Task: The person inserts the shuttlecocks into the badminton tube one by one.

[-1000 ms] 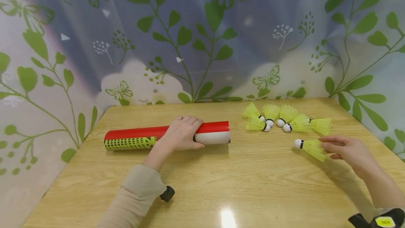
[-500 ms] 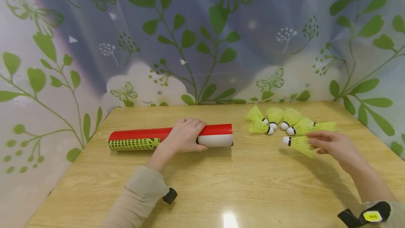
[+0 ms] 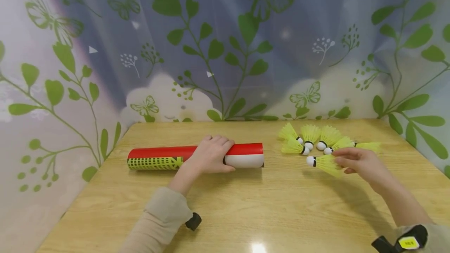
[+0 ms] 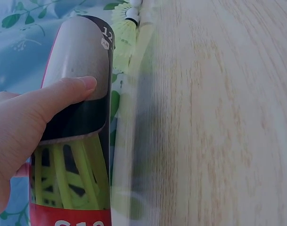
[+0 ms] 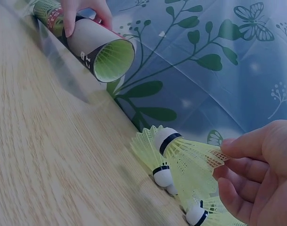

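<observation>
A red, white and green shuttlecock tube (image 3: 244,156) lies lengthwise across the left part of the table. My left hand (image 3: 210,154) grips it from above near its right end, the thumb (image 4: 84,85) along the pale band. In the right wrist view the tube's mouth (image 5: 114,60) is uncovered, and yellow-green skirt ribs show inside. My right hand (image 3: 362,165) pinches a yellow shuttlecock (image 3: 323,164) by the skirt rim, its white cork facing left toward the tube. Behind it, several more yellow shuttlecocks (image 3: 310,135) lie in a loose cluster.
The wooden table (image 3: 225,210) carries everything and ends at the back against a curtain (image 3: 197,50) printed with green leaves and butterflies. The cluster of shuttlecocks sits near the back right edge.
My right hand has moved left with the shuttlecock, toward the tube's open end. My left hand keeps its grip on the tube. The whole head view has shifted slightly.
</observation>
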Motion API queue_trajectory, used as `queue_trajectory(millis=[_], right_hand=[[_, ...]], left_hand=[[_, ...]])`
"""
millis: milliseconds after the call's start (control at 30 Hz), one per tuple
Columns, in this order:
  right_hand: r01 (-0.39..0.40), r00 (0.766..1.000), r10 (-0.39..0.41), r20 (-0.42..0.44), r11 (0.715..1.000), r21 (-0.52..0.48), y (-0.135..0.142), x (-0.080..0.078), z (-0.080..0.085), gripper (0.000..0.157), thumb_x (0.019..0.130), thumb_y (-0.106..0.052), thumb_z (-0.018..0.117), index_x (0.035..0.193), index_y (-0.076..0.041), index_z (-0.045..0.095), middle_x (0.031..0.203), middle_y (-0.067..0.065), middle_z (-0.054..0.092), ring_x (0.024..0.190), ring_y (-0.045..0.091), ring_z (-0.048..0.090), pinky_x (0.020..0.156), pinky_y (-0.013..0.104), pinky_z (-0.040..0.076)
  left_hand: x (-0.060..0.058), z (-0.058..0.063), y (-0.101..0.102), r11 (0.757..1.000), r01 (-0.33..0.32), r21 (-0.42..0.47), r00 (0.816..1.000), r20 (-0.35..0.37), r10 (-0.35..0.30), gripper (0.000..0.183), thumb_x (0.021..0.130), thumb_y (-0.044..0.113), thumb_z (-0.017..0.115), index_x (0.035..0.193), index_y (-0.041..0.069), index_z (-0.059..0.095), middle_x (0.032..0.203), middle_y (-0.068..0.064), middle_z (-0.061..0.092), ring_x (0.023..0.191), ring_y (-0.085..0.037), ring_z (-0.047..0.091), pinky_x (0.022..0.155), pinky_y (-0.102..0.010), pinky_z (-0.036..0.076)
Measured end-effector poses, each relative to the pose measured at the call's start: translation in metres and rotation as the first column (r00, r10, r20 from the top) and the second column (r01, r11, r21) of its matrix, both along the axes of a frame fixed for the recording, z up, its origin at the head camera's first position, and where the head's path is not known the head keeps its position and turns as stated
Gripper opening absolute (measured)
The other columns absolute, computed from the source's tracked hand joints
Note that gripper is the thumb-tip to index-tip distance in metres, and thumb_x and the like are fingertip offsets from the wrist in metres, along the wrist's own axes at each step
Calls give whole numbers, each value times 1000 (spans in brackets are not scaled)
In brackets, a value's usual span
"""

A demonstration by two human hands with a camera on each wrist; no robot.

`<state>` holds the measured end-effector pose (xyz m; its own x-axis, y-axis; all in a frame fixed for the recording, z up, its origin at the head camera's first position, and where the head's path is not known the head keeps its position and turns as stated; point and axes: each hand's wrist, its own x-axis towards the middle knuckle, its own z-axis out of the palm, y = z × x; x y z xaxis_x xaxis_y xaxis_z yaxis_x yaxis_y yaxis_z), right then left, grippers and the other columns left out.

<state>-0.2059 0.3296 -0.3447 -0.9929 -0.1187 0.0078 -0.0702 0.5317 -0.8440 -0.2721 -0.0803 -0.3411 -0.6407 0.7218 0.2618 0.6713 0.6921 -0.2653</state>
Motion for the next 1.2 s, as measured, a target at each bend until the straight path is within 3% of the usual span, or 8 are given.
queue_trajectory(millis=[433,733,1033,1200], right_hand=[[-30,1000,30,-4,1000,8,-17,-5,1,50,93,-28,55,127,8,50,115,18,58,83,6,59,74,36,51],[-23,999,22,-40,999,-41,-37,-13,7,49,94,-29,55,128,6,49,120,19,56,85,6,58,77,39,50],[-17,997,7,-71,991,-132,-65,-21,7,45,92,-23,58,124,8,52,108,11,64,83,7,59,75,38,50],[-36,998,27,-60,989,-145,-74,-26,5,43,91,-21,59,124,6,53,114,17,61,84,8,59,77,41,49]], left_hand=[[2,-2,-1,1000,-23,-16,1000,9,23,71,72,61,65,123,13,55,115,1,59,105,-18,53,80,-34,40],[0,-1,-2,1000,-20,-4,1000,21,20,72,72,61,66,124,12,55,115,0,59,105,-19,53,81,-35,40],[0,-1,-1,1000,-22,-4,1000,21,22,70,72,59,66,122,12,56,113,0,59,105,-19,53,80,-34,40],[-1,-2,0,1000,-25,-6,1000,17,25,70,72,60,65,123,12,56,114,1,59,105,-19,52,81,-34,40]])
